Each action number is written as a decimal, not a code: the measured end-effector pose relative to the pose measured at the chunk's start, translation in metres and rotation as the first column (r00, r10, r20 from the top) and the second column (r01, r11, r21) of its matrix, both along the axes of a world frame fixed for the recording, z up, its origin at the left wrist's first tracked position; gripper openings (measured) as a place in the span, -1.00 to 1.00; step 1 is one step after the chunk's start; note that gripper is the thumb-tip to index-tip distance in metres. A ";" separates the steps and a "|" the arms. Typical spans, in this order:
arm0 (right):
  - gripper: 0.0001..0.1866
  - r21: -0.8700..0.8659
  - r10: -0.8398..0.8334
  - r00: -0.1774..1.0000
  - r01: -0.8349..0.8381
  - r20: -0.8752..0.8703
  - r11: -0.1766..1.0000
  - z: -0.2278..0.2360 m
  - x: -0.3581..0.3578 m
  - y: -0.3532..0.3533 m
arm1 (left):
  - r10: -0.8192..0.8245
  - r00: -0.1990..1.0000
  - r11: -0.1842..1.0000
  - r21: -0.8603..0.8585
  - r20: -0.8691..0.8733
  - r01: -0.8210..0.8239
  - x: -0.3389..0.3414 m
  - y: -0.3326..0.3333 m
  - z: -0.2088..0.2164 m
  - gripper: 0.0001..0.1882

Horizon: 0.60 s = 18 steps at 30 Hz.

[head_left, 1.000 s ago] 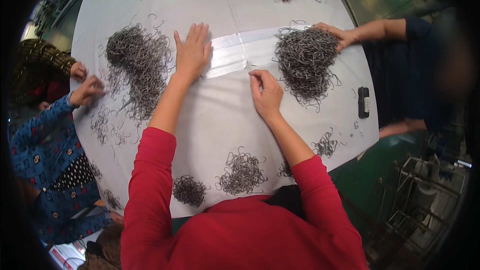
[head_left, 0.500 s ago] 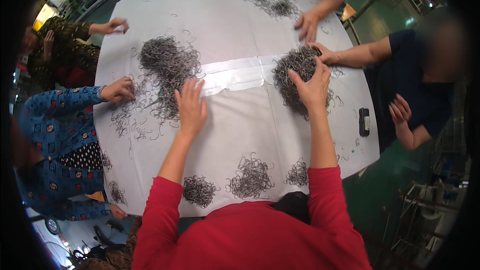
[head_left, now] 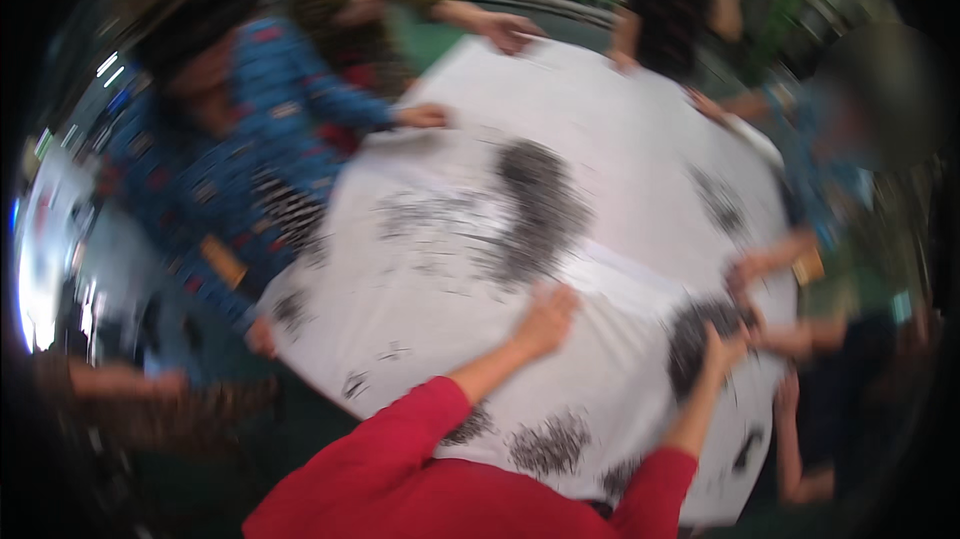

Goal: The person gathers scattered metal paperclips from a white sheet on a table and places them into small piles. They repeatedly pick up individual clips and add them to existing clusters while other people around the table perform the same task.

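Motion blurs this view. A large pile of dark, curved wire hooks [head_left: 535, 204] lies on the white-covered table [head_left: 620, 139]. Just below its near end, my left hand [head_left: 548, 319] lies flat with its fingers stretched out; I see nothing held. On the right, my right hand [head_left: 725, 349] rests against the near right side of a rounder pile of hooks [head_left: 690, 349], thumb and fingers apart. A co-worker's hand [head_left: 742, 279] is at the far side of that pile.
Smaller heaps of hooks [head_left: 550, 442] lie along the near edge. Scattered hooks [head_left: 430, 214] spread left of the big pile; another heap [head_left: 717, 199] lies far right. A black object [head_left: 747, 449] sits near the right edge. A person in blue patterned sleeves [head_left: 330, 99] holds the cover's left edge.
The view has swung left and blurred, shifting the table right. The co-worker in blue on the left has moved a hand from the hooks to the cover's edge, which now looks lifted.
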State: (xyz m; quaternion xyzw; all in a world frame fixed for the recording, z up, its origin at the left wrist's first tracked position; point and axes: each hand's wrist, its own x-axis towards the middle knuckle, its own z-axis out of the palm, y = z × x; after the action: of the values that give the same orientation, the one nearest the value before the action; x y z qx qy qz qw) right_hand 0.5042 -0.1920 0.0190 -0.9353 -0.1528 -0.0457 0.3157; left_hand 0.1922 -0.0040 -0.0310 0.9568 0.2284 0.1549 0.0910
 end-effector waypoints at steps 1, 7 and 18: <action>-0.12 0.007 0.022 0.999 -0.022 0.046 1.000 -0.006 0.011 -0.013 | -0.019 1.000 1.000 -0.005 -0.002 0.019 0.001 -0.002 -0.003 -0.51; -0.14 0.057 0.237 0.970 -0.235 -0.046 0.970 -0.039 0.053 -0.025 | -0.023 0.998 0.974 -0.225 0.066 0.037 0.000 -0.013 -0.009 -0.53; -0.13 -0.114 0.288 0.953 -0.298 -0.093 0.948 0.024 0.002 -0.020 | -0.015 0.982 0.985 -0.169 0.190 0.047 0.010 -0.015 -0.012 -0.64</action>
State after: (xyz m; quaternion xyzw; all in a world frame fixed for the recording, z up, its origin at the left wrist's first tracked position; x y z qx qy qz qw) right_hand 0.5062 -0.2117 0.0434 -0.9214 -0.2808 0.0465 0.2646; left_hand 0.2021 -0.0187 -0.0426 0.9299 0.2163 0.2230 0.1970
